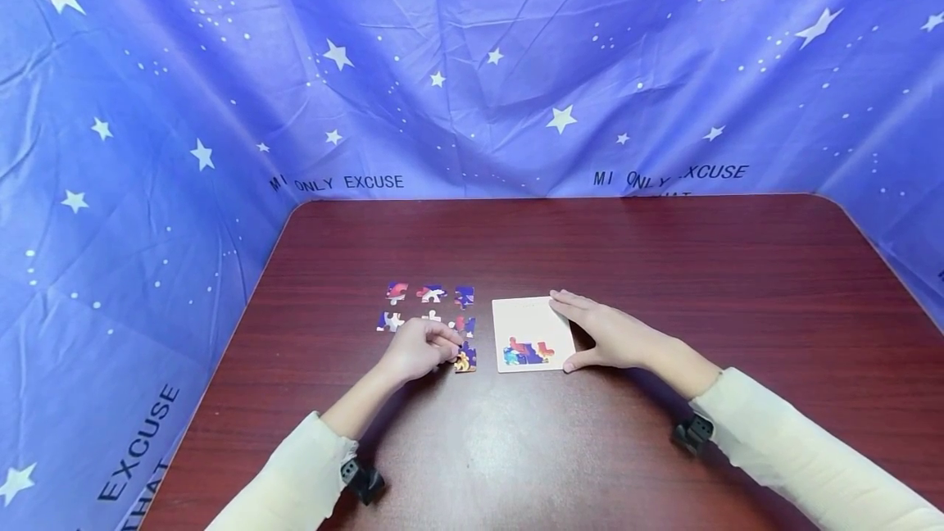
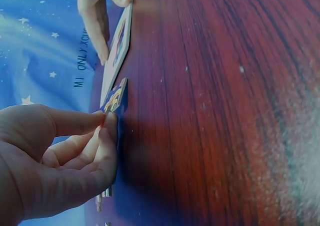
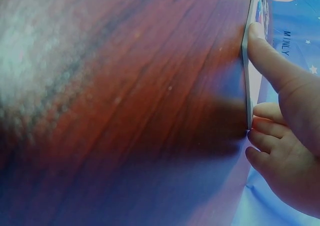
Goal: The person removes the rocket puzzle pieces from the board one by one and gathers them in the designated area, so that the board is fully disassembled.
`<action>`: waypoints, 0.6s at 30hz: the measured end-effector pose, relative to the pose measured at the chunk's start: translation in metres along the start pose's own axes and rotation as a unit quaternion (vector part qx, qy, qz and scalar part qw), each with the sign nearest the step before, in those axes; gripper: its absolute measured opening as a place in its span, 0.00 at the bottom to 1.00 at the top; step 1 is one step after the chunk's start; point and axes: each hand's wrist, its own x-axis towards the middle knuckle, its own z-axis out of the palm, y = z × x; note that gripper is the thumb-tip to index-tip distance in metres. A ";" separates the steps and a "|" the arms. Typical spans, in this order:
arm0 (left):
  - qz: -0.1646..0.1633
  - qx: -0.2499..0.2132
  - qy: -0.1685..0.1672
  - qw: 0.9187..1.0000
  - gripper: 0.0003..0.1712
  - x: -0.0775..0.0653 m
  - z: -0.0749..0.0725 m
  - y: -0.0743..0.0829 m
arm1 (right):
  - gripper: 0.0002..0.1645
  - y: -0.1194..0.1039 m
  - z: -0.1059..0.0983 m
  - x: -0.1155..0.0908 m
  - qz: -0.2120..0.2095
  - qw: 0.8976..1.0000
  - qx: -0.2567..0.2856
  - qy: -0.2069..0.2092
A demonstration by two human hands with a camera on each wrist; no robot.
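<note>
My left hand pinches a jigsaw piece, dark blue with a yellow pattern, between thumb and fingertips. The piece is tilted close over the table, left of the puzzle board. This pale square board has several joined colourful pieces along its near side; the rest of its face is bare. With thumb at the near right corner and fingers at the far right one, my right hand holds the board. In the right wrist view, the thumb lies over the board's near edge.
Several loose jigsaw pieces lie in rows on the dark red wooden table, left of the board, some partly hidden behind my left hand. A blue curtain with white stars hangs behind the table and along its sides.
</note>
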 end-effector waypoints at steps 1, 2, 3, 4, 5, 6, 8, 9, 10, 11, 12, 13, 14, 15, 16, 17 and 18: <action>0.001 0.006 0.001 1.000 0.07 0.000 0.000 0.000 | 0.56 0.000 0.000 0.000 0.000 1.000 0.001 0.000; 0.002 0.014 0.002 1.000 0.07 0.000 0.000 0.001 | 0.56 0.000 0.000 0.000 -0.001 1.000 0.002 0.001; 0.001 0.018 0.001 1.000 0.07 0.000 0.000 0.001 | 0.56 0.000 0.000 0.000 -0.001 1.000 0.002 0.001; 0.002 0.025 0.002 1.000 0.07 0.000 -0.001 0.002 | 0.56 0.000 0.000 0.000 -0.001 1.000 0.003 0.001; 0.000 0.030 0.002 1.000 0.07 0.000 -0.001 0.002 | 0.56 0.000 0.000 0.000 -0.001 1.000 0.003 0.002; -0.002 0.034 0.003 0.999 0.06 0.000 -0.001 0.003 | 0.56 0.000 0.000 0.000 -0.002 1.000 0.003 0.002; -0.005 0.041 0.002 0.999 0.07 0.000 -0.002 0.005 | 0.56 0.001 0.000 0.000 -0.002 1.000 0.003 0.003; -0.007 0.043 0.002 0.999 0.07 0.000 -0.002 0.006 | 0.56 0.001 0.000 0.000 -0.003 1.000 0.003 0.003; -0.006 0.045 0.002 0.999 0.07 0.000 -0.002 0.006 | 0.56 0.001 0.000 0.000 -0.003 1.000 0.003 0.004; -0.004 0.047 0.002 0.999 0.07 0.000 -0.002 0.007 | 0.56 0.001 0.000 0.000 -0.003 1.000 0.002 0.004; -0.003 0.050 0.002 0.999 0.07 0.000 -0.003 0.007 | 0.56 0.001 0.000 0.000 -0.003 1.000 0.002 0.004; 0.001 0.053 0.003 0.999 0.07 0.000 -0.003 0.008 | 0.56 0.002 0.000 0.000 -0.003 1.000 0.003 0.004; 0.003 0.057 0.002 0.998 0.07 0.000 -0.003 0.008 | 0.56 0.002 0.000 0.000 -0.003 1.000 0.003 0.004; 0.005 0.060 0.002 0.998 0.06 0.000 -0.003 0.008 | 0.56 0.002 0.000 0.000 -0.003 1.000 0.003 0.004; 0.008 0.065 0.003 0.998 0.06 0.000 -0.003 0.007 | 0.56 0.002 0.001 0.000 -0.003 1.000 0.003 0.004; 0.010 0.070 0.003 0.997 0.07 0.000 -0.004 0.007 | 0.56 0.002 0.001 -0.001 -0.003 1.000 0.003 0.004; 0.009 0.074 0.003 0.997 0.07 0.001 -0.004 0.007 | 0.56 0.002 0.001 -0.001 -0.003 1.000 0.004 0.004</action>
